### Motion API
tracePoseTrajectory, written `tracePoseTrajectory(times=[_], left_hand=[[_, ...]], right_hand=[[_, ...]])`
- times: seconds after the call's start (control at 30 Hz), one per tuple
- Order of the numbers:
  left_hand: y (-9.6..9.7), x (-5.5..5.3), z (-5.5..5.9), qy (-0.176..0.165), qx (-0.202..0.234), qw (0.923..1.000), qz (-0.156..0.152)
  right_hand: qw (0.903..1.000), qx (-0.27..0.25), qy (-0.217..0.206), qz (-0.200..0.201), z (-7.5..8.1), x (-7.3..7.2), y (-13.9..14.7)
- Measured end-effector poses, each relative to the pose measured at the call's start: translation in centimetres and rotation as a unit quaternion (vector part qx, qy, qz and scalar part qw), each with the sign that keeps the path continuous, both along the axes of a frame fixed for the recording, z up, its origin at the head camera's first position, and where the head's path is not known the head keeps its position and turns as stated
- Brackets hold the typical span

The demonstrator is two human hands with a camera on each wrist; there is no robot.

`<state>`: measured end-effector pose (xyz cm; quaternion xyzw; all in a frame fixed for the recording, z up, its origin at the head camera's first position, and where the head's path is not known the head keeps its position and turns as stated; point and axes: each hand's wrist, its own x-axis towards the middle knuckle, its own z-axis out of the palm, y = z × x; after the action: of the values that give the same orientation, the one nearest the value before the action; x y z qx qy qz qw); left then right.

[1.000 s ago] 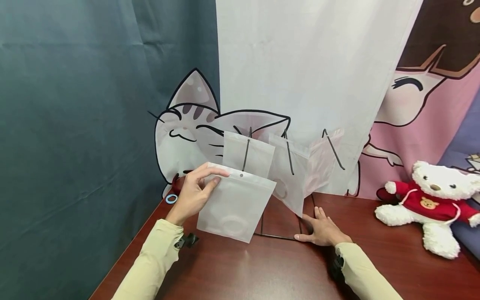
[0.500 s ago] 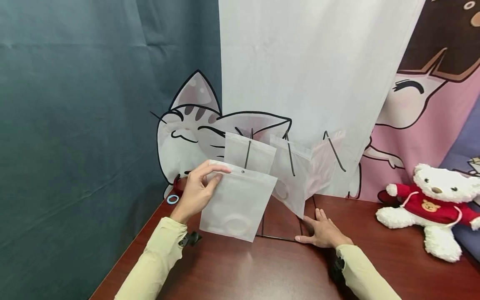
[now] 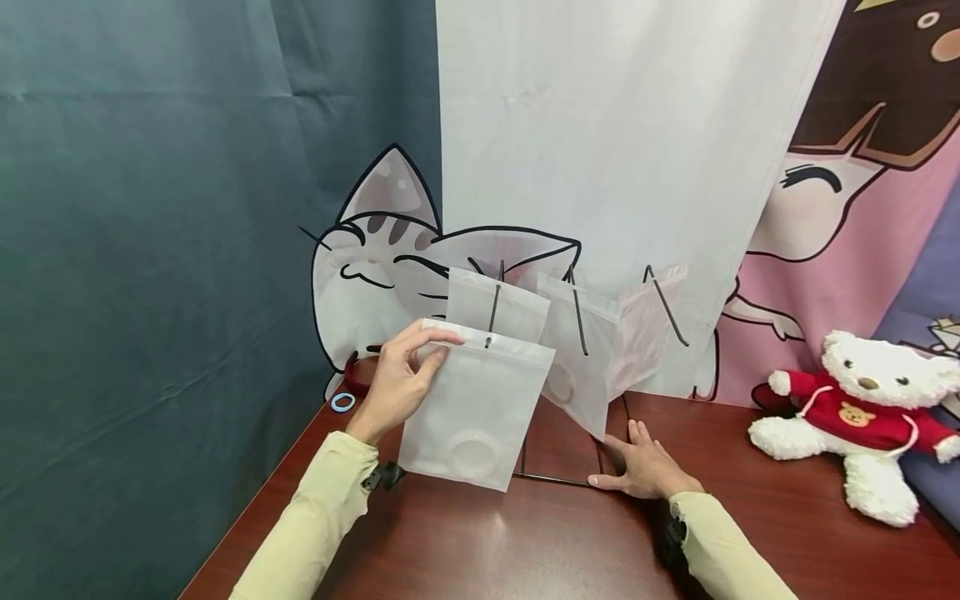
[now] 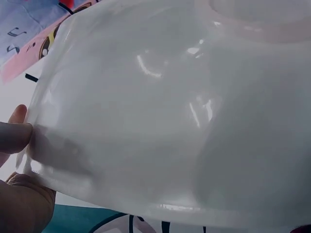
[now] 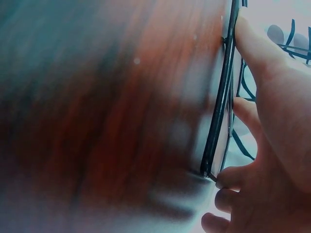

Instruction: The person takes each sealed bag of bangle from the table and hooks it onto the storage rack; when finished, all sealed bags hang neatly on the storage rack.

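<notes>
My left hand [image 3: 401,379] pinches a translucent zip bag [image 3: 465,400] by its upper left corner, thumb in front. A round ring shape shows through the bag's lower part. The bag's punched hole sits right at the tip of the leftmost hook [image 3: 492,308] of a black wire rack. Fingers spread, my right hand [image 3: 648,465] rests on the table at the right of the rack's base wire [image 3: 555,479]; in the right wrist view its fingertips lie along the black wires [image 5: 221,102]. The bag fills most of the left wrist view.
Behind the held bag, another translucent bag [image 3: 468,292] hangs on the same hook. A bag [image 3: 592,333] with a ring and a pinkish bag [image 3: 641,333] hang further right. A blue ring [image 3: 342,402] lies near the table's left edge. A white teddy bear [image 3: 855,417] sits at right.
My left hand has moved slightly right and up with the bag. Its hole, earlier just below the hook's tip, now overlaps the tip. My right hand has stayed in place.
</notes>
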<state>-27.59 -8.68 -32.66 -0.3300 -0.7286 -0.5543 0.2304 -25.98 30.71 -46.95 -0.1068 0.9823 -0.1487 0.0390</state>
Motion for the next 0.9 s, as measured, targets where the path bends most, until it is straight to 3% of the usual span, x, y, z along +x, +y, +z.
tracePoseTrajectory(times=[0.23, 0.73, 0.9], left_hand=[[0.5, -1.5, 0.0, -0.007, -0.007, 0.9996, 0.025], [2.4, -4.5, 0.0, -0.040, 0.028, 0.9969, 0.061], [3.1, -5.4, 0.0, -0.035, 0.041, 0.9959, 0.073]], right_hand=[[1.0000, -0.002, -0.006, -0.002, 0.1, 0.1, 0.0], [1.0000, -0.003, -0.004, 0.000, 0.3, 0.2, -0.1], [1.0000, -0.002, -0.007, -0.001, 0.4, 0.2, 0.0]])
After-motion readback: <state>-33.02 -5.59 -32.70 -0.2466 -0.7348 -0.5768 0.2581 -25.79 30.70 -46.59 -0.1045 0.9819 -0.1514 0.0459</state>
